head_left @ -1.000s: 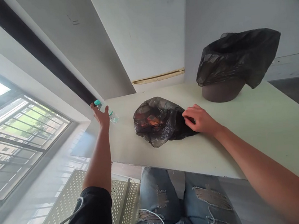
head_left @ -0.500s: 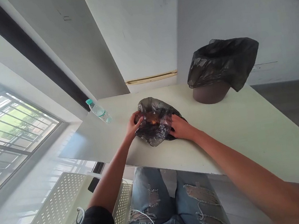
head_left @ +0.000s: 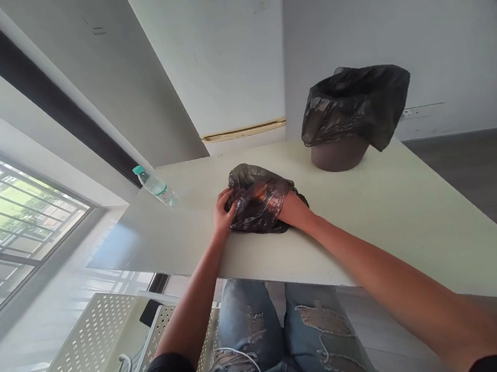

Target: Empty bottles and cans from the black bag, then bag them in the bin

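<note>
A crumpled, thin black plastic bag [head_left: 255, 209] lies on the white table in front of me. My left hand [head_left: 223, 210] grips the bag's left side, thumb and fingers closed on the plastic. My right hand [head_left: 290, 208] is pushed into the bag from the right; its fingers show only dimly through the film. Something reddish-orange shines through the plastic around those fingers, but I cannot make out whether it is skin or an object. Whether the right hand holds anything is hidden.
A brown bin [head_left: 339, 155] lined with a black bag stands at the table's [head_left: 399, 234] back right. A clear bottle with a green cap [head_left: 157, 186] is at the back left. A perforated cream basket [head_left: 83, 351] with a cable sits below left.
My right hand has gone deeper into the bag, and the bag's near side is bunched closer around it. My left hand stays at the left side. The view has shifted slightly.
</note>
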`<state>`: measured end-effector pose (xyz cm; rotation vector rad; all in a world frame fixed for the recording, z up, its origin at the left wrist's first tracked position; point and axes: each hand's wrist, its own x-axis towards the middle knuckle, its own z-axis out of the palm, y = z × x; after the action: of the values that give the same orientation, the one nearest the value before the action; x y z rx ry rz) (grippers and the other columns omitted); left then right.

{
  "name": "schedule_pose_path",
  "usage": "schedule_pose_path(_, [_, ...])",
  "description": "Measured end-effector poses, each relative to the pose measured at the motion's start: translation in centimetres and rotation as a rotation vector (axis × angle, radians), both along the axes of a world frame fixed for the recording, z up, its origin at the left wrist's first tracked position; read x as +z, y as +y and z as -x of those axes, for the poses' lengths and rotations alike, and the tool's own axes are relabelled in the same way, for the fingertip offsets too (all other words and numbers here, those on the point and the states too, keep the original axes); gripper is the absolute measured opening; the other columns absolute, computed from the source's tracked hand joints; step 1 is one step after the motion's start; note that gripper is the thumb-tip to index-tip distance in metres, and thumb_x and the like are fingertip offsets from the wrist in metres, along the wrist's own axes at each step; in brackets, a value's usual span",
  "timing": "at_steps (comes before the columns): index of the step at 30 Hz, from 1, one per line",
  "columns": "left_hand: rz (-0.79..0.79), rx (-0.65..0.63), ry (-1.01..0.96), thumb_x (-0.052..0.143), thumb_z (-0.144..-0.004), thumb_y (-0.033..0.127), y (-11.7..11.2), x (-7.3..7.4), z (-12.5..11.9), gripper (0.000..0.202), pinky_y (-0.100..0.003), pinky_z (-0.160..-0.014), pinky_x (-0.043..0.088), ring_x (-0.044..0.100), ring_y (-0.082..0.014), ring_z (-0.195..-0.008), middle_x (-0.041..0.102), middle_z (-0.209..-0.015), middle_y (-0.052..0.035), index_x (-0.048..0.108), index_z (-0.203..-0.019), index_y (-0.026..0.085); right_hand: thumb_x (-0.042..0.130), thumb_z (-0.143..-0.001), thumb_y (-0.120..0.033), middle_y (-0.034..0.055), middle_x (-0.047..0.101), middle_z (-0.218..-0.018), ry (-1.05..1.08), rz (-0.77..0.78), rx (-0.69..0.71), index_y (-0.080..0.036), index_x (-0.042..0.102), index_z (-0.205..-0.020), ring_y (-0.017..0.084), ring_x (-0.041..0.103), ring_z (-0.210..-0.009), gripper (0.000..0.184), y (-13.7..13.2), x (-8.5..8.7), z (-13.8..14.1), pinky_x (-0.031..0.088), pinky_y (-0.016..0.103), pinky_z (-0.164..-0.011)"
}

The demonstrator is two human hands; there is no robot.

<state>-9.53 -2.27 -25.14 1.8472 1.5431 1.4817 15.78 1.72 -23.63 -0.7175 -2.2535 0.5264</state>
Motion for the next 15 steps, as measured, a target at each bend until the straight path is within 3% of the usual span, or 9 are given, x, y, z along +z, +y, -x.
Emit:
schedule_pose_path(3, [-0.045, 0.05, 0.047, 0.066, -0.095, 0.039, -0.3, 0.1, 0.0, 0.031, -0.052, -0.12, 0.046, 0.06, -0.0326, -0.135, 0.064, -0.142, -0.0124, 0.074, -0.12, 0.022, 0.066, -0.099, -0.043, 0.0096, 0.074, -0.128, 0.251, 0.118, 0.004, -0.027, 0.073, -0.119, 0.034, 0.068, -0.123, 0.027, 0.6, 1.5, -1.6, 0.051, 0.051, -0.114])
schedule_pose_path(6, [-0.048, 0.116, 0.042, 0.063, -0.095, 0.033, -0.5, 0.2, 0.2, 0.029, -0.051, -0.119, 0.048, 0.061, -0.0311, -0.133, 0.066, -0.138, -0.0118, 0.075, -0.119, 0.022, 0.077, -0.087, -0.059, 0.007, 0.075, -0.118, 0.471, 0.335, 0.04, -0.027, 0.068, -0.118, 0.033, 0.071, -0.112, 0.045, 1.3, 2.5, -4.4, 0.058, 0.047, -0.1])
schedule_pose_path(10, [-0.059, 0.134, 0.025, 0.063, -0.093, 0.03, -0.4, 0.4, 0.7, 0.027, -0.051, -0.117, 0.049, 0.062, -0.0315, -0.13, 0.067, -0.135, -0.012, 0.074, -0.116, 0.021, 0.06, -0.085, -0.079, 0.0078, 0.071, -0.106, 0.531, 0.63, 0.116, -0.026, 0.061, -0.113, 0.03, 0.071, -0.092, 0.06, 1.9, 2.9, -8.1, 0.057, 0.042, -0.079])
schedule_pose_path(15, [-0.047, 0.155, 0.015, 0.061, -0.095, 0.032, -0.3, 0.2, 0.9, 0.026, -0.05, -0.118, 0.048, 0.062, -0.0314, -0.13, 0.067, -0.135, -0.0118, 0.074, -0.116, 0.021, 0.03, -0.078, -0.097, 0.0083, 0.062, -0.097, 0.539, 0.682, 0.335, -0.03, 0.051, -0.118, 0.023, 0.054, -0.067, 0.082, 2.1, 2.7, -9.6, 0.049, 0.04, -0.062])
